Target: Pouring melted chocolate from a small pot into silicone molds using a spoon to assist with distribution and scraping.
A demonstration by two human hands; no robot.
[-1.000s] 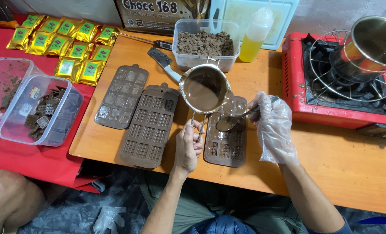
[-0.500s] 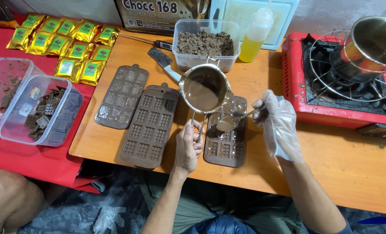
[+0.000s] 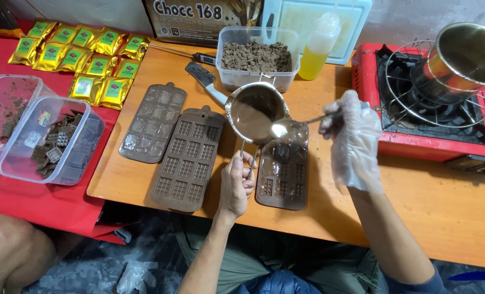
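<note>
The left hand (image 3: 236, 184) is closed around the wire handle of a small metal pot (image 3: 256, 111) of melted chocolate, holding it up over the wooden table (image 3: 460, 201). The right hand (image 3: 354, 139), in a loose clear glove, pinches the stem of a spoon (image 3: 286, 128) whose bowl sits at the pot's 4 o'clock rim, just above the top end of a brown silicone mould (image 3: 283, 171).

That mould lies just right of the left hand, its near end close to the table's front edge. At the pot's 8 o'clock lie two more moulds, one with a grid of small cells (image 3: 188, 159) and one with larger cells (image 3: 153, 123), side by side and nearly touching.

At 12 o'clock from the pot stands a clear tub of brown crumbs (image 3: 258, 64), with a squeeze bottle of yellow liquid (image 3: 318, 46) just beside it. A red gas stove (image 3: 433, 109) carrying a tilted steel pot (image 3: 463, 60) fills the 2 o'clock corner.

Open wood lies at 4 o'clock, between stove and front edge. Left of the table's edge, on red cloth, sit clear boxes with chocolate pieces (image 3: 49, 142) and gold packets (image 3: 84, 57).
</note>
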